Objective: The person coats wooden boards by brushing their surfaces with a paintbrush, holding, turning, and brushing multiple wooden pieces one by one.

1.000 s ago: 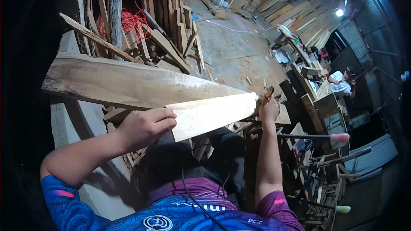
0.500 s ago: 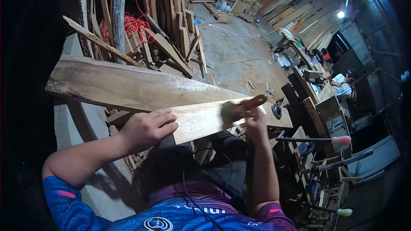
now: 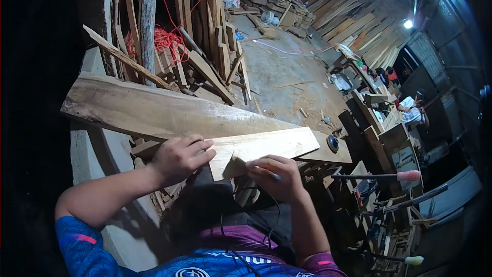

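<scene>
A short pale board (image 3: 279,142) lies at a slant in front of me, over a longer darker plank (image 3: 154,107). My left hand (image 3: 182,158) is closed on the board's left end, its fingers bent over the edge. My right hand (image 3: 277,174) is closed on a brush (image 3: 235,166), mostly hidden by the fingers. The brush's tan head touches the pale board near its lower left corner and casts a shadow there.
A round dark disc (image 3: 332,143) rests on the plank's right end. Clamp bars with a pink handle (image 3: 408,175) jut in at the right. Red cord (image 3: 166,41) and upright timber stand behind. A person in a white shirt (image 3: 410,107) is at a far bench.
My right hand has swept the brush from the right part of the pale board to its lower left. My left hand stays on the board's end. The whole view has shifted slightly.
</scene>
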`<action>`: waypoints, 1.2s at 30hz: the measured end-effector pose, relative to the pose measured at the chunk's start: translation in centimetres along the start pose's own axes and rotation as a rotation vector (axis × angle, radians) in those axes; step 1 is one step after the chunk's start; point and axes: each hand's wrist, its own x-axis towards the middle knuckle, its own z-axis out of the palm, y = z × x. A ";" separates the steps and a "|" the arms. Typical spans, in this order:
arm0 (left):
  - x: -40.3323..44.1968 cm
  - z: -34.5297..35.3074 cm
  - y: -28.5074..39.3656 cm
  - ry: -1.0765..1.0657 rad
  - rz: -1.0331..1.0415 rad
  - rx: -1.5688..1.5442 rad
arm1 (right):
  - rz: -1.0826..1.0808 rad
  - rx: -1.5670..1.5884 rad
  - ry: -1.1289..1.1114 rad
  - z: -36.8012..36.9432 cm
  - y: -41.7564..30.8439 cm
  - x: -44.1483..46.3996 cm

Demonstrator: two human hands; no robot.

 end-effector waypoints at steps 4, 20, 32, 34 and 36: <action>0.2 0.0 0.1 0.126 0.003 -0.113 | 0.255 0.139 0.307 -4.5 2.7 -2.9; -0.4 1.3 2.0 -0.476 -1.075 -1.614 | 0.167 -0.283 0.316 2.0 2.2 -0.1; -0.3 1.3 1.5 -0.529 -1.056 -1.587 | 0.795 0.062 0.343 -7.1 15.0 0.1; -0.2 1.5 1.4 -0.548 -1.063 -1.577 | 0.685 -0.214 0.452 -8.8 20.5 -1.7; -0.3 1.7 1.3 -0.543 -1.046 -1.576 | 0.475 -0.523 0.504 -9.1 21.2 -2.1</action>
